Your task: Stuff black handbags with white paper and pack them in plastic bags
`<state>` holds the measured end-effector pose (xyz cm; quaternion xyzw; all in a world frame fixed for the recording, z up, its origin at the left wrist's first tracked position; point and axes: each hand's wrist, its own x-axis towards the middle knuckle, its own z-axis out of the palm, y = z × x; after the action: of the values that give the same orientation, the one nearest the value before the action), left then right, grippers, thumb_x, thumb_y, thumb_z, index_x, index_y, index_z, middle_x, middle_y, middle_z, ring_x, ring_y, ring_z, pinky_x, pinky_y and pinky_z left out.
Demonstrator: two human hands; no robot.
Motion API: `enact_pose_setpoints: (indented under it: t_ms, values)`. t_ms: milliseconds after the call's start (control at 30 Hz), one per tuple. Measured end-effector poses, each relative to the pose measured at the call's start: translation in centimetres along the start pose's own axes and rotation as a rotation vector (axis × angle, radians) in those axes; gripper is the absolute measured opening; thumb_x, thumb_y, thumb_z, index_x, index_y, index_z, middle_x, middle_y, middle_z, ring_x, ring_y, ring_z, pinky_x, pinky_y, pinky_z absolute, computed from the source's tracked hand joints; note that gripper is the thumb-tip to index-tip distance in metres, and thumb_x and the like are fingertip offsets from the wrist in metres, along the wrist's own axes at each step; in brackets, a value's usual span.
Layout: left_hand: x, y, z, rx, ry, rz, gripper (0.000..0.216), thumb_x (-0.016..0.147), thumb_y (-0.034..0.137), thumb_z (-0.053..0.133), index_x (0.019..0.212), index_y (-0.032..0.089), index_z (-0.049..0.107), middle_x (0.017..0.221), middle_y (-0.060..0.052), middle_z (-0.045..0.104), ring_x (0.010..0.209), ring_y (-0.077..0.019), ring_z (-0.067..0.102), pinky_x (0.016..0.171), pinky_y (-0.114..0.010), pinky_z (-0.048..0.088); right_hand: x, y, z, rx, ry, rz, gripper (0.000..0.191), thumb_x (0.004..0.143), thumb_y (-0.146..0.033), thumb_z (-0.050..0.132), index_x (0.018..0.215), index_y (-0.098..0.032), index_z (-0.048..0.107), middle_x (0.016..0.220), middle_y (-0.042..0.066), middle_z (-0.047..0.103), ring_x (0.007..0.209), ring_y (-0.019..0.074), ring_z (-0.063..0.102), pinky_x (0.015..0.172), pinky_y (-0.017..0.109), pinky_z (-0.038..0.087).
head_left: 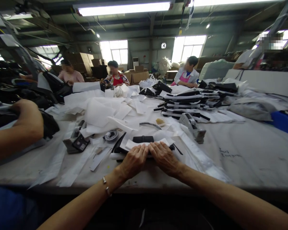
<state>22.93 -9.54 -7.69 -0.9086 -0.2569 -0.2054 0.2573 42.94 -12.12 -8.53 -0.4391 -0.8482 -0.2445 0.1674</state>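
Observation:
Side by side near the table's front edge, my left hand [136,159] and my right hand [163,156] press the near edge of a white padding sheet [132,143]. Their fingers are together and slightly bent over it, with the thumbs hidden. Beneath and around the sheet lies a black item [118,147], perhaps a bag, mostly covered. A black padded roll [143,139] shows just beyond my fingertips. A loose grey coil of tape [111,135] lies to the left.
Tape dispensers stand left [73,137] and right [193,127]. White sheets [99,111] heap up ahead; stacked black items [182,102] lie right of them. Clear plastic sleeves [194,153] lie nearby. A co-worker's arm [19,131] is at left; several people sit across the table.

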Motion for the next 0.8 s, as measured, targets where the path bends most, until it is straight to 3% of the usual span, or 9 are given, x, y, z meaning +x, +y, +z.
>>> enact_pose_setpoints:
  t_ms: [133, 233, 400, 533, 633, 700, 800]
  values:
    - [-0.4, 0.4, 0.3, 0.041, -0.034, -0.120, 0.044, 0.092, 0.010, 0.039, 0.133, 0.005, 0.054, 0.132, -0.019, 0.062, 0.119, -0.0295, 0.060, 0.101, -0.045, 0.047, 1.7, 0.6, 0.1, 0.057, -0.024, -0.099, 0.030, 0.095, -0.007, 0.044, 0.122, -0.007, 0.055, 0.116, 0.017, 0.067, 0.105, 0.0278, 0.063, 0.092, 0.042, 0.050]
    - [-0.4, 0.8, 0.7, 0.113, 0.041, -0.193, 0.043, 0.096, 0.012, 0.036, 0.134, 0.009, 0.054, 0.137, -0.015, 0.059, 0.125, -0.0287, 0.056, 0.104, -0.047, 0.044, 2.6, 0.5, -0.4, 0.147, -0.041, -0.114, 0.027, 0.094, -0.008, 0.044, 0.119, -0.008, 0.055, 0.111, 0.015, 0.067, 0.101, 0.0262, 0.064, 0.089, 0.040, 0.051]
    - [-0.5, 0.9, 1.0, 0.203, 0.112, -0.219, 0.044, 0.100, 0.009, 0.028, 0.136, 0.006, 0.053, 0.125, -0.014, 0.067, 0.117, -0.0239, 0.062, 0.101, -0.039, 0.047, 2.9, 0.2, -1.0, 0.284, -0.062, -0.123, 0.028, 0.093, -0.007, 0.044, 0.118, -0.007, 0.056, 0.107, 0.015, 0.068, 0.097, 0.0256, 0.065, 0.087, 0.040, 0.053]
    - [-0.9, 0.8, 1.2, 0.139, 0.144, -0.167, 0.044, 0.102, 0.009, 0.026, 0.133, 0.007, 0.057, 0.121, -0.013, 0.069, 0.114, -0.0231, 0.065, 0.098, -0.036, 0.049, 3.1, 1.7, -1.1, 0.442, -0.096, -0.175, 0.027, 0.096, -0.027, 0.056, 0.118, -0.011, 0.061, 0.112, 0.013, 0.071, 0.103, 0.0245, 0.066, 0.091, 0.038, 0.052]
    - [-0.9, 0.8, 1.8, 0.100, 0.187, -0.200, 0.043, 0.102, 0.010, 0.028, 0.134, 0.010, 0.058, 0.122, -0.012, 0.069, 0.114, -0.0242, 0.065, 0.097, -0.036, 0.049, 4.4, 4.1, -1.3, 0.655, -0.128, -0.180, 0.024, 0.095, -0.040, 0.060, 0.103, -0.020, 0.071, 0.103, 0.007, 0.076, 0.093, 0.0201, 0.070, 0.089, 0.035, 0.052]
    - [-0.8, 1.0, 2.4, 0.075, 0.224, -0.271, 0.043, 0.102, 0.009, 0.030, 0.133, 0.013, 0.059, 0.122, -0.011, 0.069, 0.114, -0.0243, 0.064, 0.097, -0.037, 0.047, 5.7, 6.1, -1.4, 0.870, -0.097, -0.053, 0.030, 0.097, -0.044, 0.055, 0.091, -0.022, 0.075, 0.093, 0.004, 0.077, 0.084, 0.0176, 0.071, 0.084, 0.032, 0.053]
    - [-1.0, 1.5, 3.2, 0.011, 0.285, -0.377, 0.042, 0.101, 0.010, 0.034, 0.129, 0.019, 0.063, 0.123, -0.009, 0.069, 0.115, -0.0234, 0.064, 0.100, -0.037, 0.043, 8.0, 10.0, -1.0, 1.036, 0.041, 0.351, 0.048, 0.102, -0.048, 0.039, 0.093, -0.018, 0.075, 0.090, 0.007, 0.077, 0.083, 0.0181, 0.072, 0.079, 0.030, 0.055]
